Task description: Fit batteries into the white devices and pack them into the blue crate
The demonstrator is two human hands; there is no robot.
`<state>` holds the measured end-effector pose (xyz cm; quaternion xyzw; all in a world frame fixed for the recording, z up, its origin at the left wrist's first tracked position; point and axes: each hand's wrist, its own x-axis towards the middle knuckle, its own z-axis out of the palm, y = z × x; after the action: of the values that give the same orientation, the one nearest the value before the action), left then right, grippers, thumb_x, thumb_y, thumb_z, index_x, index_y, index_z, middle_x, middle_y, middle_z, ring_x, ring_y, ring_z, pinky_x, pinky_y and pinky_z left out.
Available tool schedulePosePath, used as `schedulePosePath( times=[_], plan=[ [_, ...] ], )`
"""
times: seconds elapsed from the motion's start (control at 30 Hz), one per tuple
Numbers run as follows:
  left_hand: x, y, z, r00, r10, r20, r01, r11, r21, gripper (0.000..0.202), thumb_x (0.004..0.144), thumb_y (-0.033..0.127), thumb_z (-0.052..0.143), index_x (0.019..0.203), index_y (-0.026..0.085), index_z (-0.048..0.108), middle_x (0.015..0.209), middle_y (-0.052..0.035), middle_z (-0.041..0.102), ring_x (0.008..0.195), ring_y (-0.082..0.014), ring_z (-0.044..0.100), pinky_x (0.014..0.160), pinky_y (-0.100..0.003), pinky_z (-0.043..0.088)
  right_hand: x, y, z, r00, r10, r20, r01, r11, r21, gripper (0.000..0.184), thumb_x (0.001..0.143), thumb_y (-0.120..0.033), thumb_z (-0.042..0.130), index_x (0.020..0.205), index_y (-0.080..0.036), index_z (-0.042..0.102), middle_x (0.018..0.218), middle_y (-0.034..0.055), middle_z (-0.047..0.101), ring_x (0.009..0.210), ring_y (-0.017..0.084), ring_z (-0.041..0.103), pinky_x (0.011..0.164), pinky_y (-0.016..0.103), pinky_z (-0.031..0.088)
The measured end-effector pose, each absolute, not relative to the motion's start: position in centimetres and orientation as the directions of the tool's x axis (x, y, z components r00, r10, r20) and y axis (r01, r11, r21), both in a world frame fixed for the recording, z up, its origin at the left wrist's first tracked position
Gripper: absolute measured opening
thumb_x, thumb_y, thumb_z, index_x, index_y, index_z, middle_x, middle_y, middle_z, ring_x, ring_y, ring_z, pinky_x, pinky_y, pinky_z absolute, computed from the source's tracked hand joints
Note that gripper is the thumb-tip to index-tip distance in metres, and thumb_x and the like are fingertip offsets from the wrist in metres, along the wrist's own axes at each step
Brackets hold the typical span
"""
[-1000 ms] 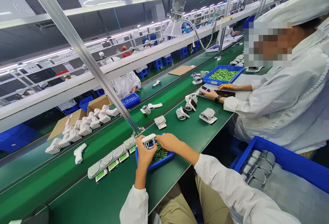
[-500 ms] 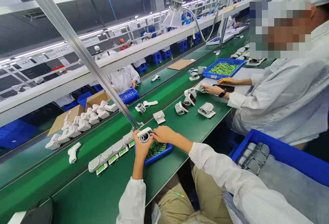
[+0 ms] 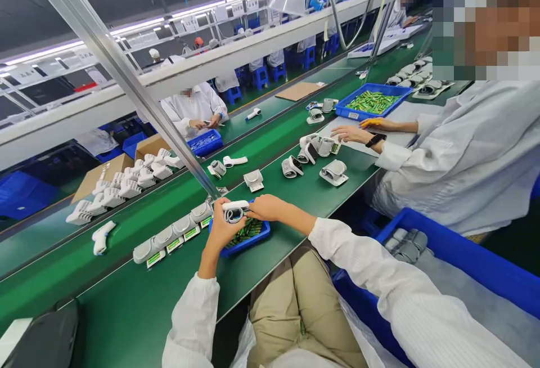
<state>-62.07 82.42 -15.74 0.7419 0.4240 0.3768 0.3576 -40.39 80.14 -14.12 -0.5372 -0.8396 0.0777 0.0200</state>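
My left hand (image 3: pixel 220 224) grips a white handheld device (image 3: pixel 234 209) from below, with its dark round opening facing me. My right hand (image 3: pixel 266 207) reaches in from the right, and its fingertips are against the device's far end. Both hands hover above a blue tray (image 3: pixel 248 243) holding a heap of green cylindrical batteries (image 3: pixel 247 231). The hands and device hide the tray's far part. Whether my right fingers pinch a small part is hidden.
White devices with green labels (image 3: pixel 169 237) line the green bench to my left. A co-worker's hands (image 3: pixel 352 134) work by more devices on the right. A blue crate (image 3: pixel 442 255) sits at lower right, and an aluminium post (image 3: pixel 126 98) rises ahead.
The whole view has shifted and tilted as my head moved. My hands and the device sit slightly higher and further left. The co-worker's hand has moved onto the nearby white devices.
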Motion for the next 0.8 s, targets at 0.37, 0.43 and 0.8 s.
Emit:
schedulePosePath(
  times=[0.37,0.43,0.8],
  plan=[
    [-67.8,78.6,-14.4,0.206,0.841,0.500,0.585,-0.515,0.627,0.074,0.075,0.035,0.092,0.138,0.023,0.054,0.132,-0.0072,0.054,0.120,-0.0253,0.059,0.105,-0.040,0.052,-38.6,63.4,-18.5,-0.013,0.999,0.044,0.847,0.035,-0.531,0.033,0.117,-0.040,0.050,0.123,-0.014,0.070,0.101,0.0108,0.077,0.090,0.022,0.072,0.081,0.029,0.045],
    [-68.3,77.3,-13.9,0.159,0.839,0.520,0.592,-0.503,0.630,0.075,0.075,0.035,0.093,0.138,0.022,0.055,0.132,-0.0074,0.055,0.122,-0.0261,0.059,0.108,-0.042,0.052,-40.5,57.8,-21.8,-0.070,0.978,-0.197,0.848,-0.045,-0.527,0.031,0.115,-0.033,0.050,0.112,-0.014,0.074,0.103,0.0122,0.078,0.093,0.023,0.073,0.081,0.029,0.047],
    [-50.3,76.7,-14.4,0.539,0.818,0.201,0.520,-0.511,0.684,0.074,0.079,0.045,0.089,0.137,0.018,0.054,0.136,-0.0171,0.060,0.127,-0.0346,0.063,0.113,-0.047,0.051,-47.2,51.4,-30.9,-0.090,0.841,-0.534,0.902,-0.158,-0.401,0.021,0.094,-0.019,0.071,0.106,-0.021,0.088,0.113,0.0217,0.082,0.110,0.042,0.079,0.088,0.043,0.062]
  ],
)
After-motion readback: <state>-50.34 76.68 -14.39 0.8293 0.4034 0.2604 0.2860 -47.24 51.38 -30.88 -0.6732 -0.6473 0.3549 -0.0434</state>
